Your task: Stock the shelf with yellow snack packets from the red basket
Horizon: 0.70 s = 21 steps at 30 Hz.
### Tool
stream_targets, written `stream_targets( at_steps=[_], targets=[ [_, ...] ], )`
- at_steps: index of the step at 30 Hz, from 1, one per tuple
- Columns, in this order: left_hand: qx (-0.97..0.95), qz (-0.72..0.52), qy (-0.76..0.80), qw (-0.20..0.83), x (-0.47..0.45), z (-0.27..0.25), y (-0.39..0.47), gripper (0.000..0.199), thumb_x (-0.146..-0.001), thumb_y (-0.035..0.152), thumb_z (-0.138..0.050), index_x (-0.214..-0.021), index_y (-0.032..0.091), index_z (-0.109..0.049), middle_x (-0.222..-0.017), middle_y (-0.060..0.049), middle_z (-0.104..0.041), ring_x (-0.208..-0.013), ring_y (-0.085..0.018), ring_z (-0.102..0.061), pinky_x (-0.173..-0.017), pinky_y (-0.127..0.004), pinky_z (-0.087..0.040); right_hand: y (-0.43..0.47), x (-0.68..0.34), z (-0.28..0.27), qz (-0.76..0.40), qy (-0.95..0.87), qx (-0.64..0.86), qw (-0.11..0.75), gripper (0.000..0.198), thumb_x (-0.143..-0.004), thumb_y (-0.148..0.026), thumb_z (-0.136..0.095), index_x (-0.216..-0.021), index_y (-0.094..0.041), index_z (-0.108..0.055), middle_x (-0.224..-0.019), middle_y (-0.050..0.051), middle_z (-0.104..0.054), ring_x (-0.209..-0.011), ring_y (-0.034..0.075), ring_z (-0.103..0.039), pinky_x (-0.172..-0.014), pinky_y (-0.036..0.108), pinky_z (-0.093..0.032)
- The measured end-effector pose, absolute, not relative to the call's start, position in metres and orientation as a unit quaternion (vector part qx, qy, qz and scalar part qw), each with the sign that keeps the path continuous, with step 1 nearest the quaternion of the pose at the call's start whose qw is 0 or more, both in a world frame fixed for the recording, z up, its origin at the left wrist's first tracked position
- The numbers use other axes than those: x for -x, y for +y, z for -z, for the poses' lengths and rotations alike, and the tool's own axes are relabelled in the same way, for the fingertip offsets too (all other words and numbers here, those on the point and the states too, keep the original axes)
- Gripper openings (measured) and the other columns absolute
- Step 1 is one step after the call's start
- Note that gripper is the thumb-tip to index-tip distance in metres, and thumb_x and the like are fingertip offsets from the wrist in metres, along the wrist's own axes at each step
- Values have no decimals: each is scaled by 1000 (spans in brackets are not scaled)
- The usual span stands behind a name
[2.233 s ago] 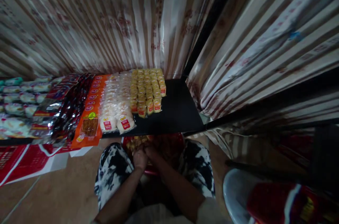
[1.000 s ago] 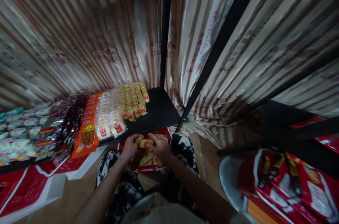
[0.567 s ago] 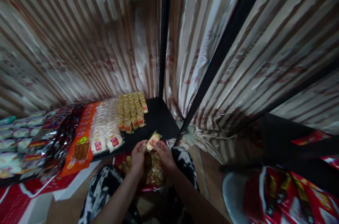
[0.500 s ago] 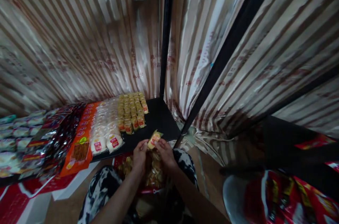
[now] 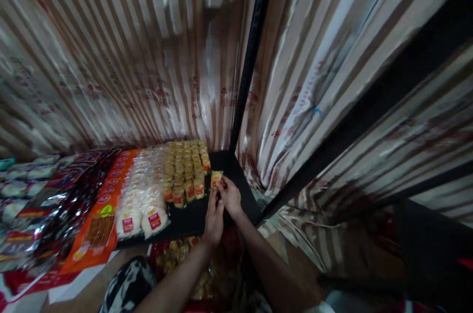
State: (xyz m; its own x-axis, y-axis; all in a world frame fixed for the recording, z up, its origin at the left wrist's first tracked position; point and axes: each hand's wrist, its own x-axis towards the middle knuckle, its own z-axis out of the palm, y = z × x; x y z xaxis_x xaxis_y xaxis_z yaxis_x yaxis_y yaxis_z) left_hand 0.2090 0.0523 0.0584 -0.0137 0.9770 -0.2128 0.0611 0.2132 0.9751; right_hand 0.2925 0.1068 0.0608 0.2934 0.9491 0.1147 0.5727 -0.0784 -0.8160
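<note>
Over the right part of the black shelf (image 5: 234, 167), my right hand (image 5: 231, 199) pinches a small yellow-wrapped snack packet (image 5: 216, 178) with a red label. Just below it, my left hand (image 5: 213, 219) has its fingers stretched out towards the packet; whether they touch it is hard to make out. Rows of matching yellow packets (image 5: 185, 167) stand on the shelf to the left of my hands. Beneath my forearms, a red bag or box (image 5: 152, 254) holds more gold-wrapped packets (image 5: 173, 253), partly covered by my arms.
Left along the shelf lie clear-wrapped white snacks (image 5: 154, 217), an orange snack bag (image 5: 98, 226), dark glossy packs (image 5: 79, 194) and white packs (image 5: 40, 172). A black post (image 5: 251, 56) rises at the corner, with striped curtain (image 5: 148, 56) behind. Another thick black bar (image 5: 354, 121) slants across the right.
Both hands have moved forward from over the red container to the shelf, bringing the packet beside the rows. My left hand has let go of it. The view has shifted.
</note>
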Motion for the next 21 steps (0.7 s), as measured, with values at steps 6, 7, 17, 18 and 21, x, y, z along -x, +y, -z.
stream_targets(
  at_steps=[6, 7, 17, 18, 21],
  targets=[
    [-436, -434, 557, 558, -218, -58, 84, 56, -93, 34, -30, -144, 14, -21, -152, -6, -20, -139, -15, -20, -114, -30, -19, 144, -287, -52, -242, -563, 693, 380, 39, -81, -30, -52, -117, -17, -60, -105, 8, -66, -93, 20, -62, -85, 30, -48],
    [-434, -436, 559, 557, -219, -57, 88, 55, -93, 34, -30, -144, 16, -21, -152, -5, -20, -139, -14, -20, -114, -29, -20, 148, -286, -51, -242, -564, 693, 378, 38, -82, -31, -52, -117, -18, -60, -104, 7, -66, -93, 19, -62, -85, 30, -48],
    [-409, -442, 584, 545, -218, -55, 108, 53, -93, 28, -29, -144, 13, -23, -151, -6, -23, -139, -15, -18, -115, -29, -15, 168, -280, -44, -252, -600, 668, 361, 40, -80, -27, -55, -119, -17, -59, -104, 9, -66, -93, 20, -63, -83, 30, -49],
    [-404, -443, 587, 544, -218, -55, 108, 52, -93, 28, -29, -143, 14, -24, -151, -5, -23, -139, -15, -18, -115, -28, -15, 168, -280, -41, -261, -595, 661, 376, 41, -80, -27, -55, -120, -17, -58, -105, 9, -65, -93, 20, -63, -84, 30, -49],
    [-384, -463, 588, 541, -219, -55, 109, 52, -93, 30, -32, -143, 16, -27, -151, -4, -25, -139, -14, -20, -113, -24, -18, 169, -281, -29, -277, -577, 639, 427, 44, -79, -29, -56, -121, -18, -57, -110, 9, -65, -95, 20, -63, -86, 32, -50]
  ],
)
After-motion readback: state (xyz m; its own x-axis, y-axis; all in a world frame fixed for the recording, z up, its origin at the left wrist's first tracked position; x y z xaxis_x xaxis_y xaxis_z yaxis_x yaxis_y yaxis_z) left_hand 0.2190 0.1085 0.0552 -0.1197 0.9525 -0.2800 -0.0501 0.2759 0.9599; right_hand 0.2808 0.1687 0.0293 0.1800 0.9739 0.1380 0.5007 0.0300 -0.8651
